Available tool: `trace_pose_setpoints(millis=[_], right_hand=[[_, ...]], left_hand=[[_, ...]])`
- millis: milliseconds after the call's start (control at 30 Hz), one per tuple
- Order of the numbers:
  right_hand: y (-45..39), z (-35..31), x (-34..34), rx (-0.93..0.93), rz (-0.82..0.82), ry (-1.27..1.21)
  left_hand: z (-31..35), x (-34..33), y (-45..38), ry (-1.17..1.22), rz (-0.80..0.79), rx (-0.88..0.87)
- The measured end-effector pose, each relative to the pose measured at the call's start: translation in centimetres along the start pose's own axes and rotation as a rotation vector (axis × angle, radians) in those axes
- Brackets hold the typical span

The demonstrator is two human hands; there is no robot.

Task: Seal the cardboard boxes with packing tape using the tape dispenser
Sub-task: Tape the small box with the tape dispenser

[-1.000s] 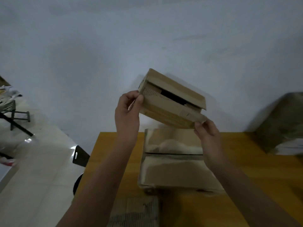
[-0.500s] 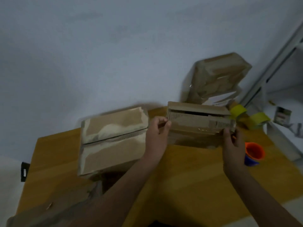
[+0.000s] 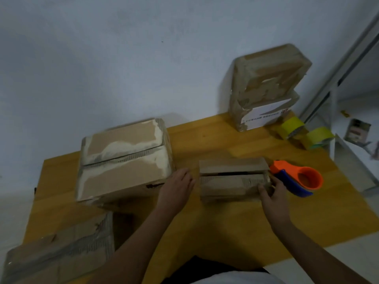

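A single head-worn camera looks forward and steeply down from the near edge of the wooden table (image 3: 205, 226), close enough that both forearms reach in from the bottom of the picture. It faces the far wall (image 3: 123, 58), with the table tilted in the wide-angle picture so its right side runs higher. No second view shares the scene.

Small brown box (image 3: 232, 179) flaps ajar on table, orange-blue tape dispenser (image 3: 297, 178) beside it
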State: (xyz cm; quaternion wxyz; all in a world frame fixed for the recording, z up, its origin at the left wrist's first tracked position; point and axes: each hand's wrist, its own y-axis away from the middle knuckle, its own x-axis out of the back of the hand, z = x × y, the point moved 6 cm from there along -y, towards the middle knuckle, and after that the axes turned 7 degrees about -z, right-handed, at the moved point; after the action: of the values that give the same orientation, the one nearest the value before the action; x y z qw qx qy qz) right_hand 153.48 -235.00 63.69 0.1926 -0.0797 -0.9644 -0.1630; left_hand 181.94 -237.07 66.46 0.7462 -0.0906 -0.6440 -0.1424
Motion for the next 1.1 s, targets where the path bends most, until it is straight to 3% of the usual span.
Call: trace_pose_setpoints(millis=[67,267,367,500,633,767,1100], right_hand=[[0.0,-0.2,-0.5,0.014,-0.022,-0.006],[0.3,-0.5,-3.2,0.031,-0.083,0.03],[0.5,-0.7,-4.5,0.044,-0.103,0.059],[0.7,-0.9,-5.3,0.073,-0.11,0.108],[0.2,-1.5,-5.3,0.088,-0.167,0.149],[-0.4,-1.1,-3.3,0.076,-0.146,0.171],[-5.0,4.5,7.9,0.057,0.036,0.461]], left_hand=[[-2.6,0.1,0.1,-0.06,0.016,0.061],[-6.9,1.4,-0.3,0.108,0.096,0.177],[-3.6,1.8,-0.9,0.15,0.051,0.046],[1.5,-0.7,-1.2,0.087,-0.202,-0.22],[2.4,-3.4,-2.2,-0.053,-0.205,-0.203],[2.9,-3.4,-3.4,-0.038,-0.132,-0.159],[6.8,-4.2,-6.3,-0.043,-0.149,-0.135]])
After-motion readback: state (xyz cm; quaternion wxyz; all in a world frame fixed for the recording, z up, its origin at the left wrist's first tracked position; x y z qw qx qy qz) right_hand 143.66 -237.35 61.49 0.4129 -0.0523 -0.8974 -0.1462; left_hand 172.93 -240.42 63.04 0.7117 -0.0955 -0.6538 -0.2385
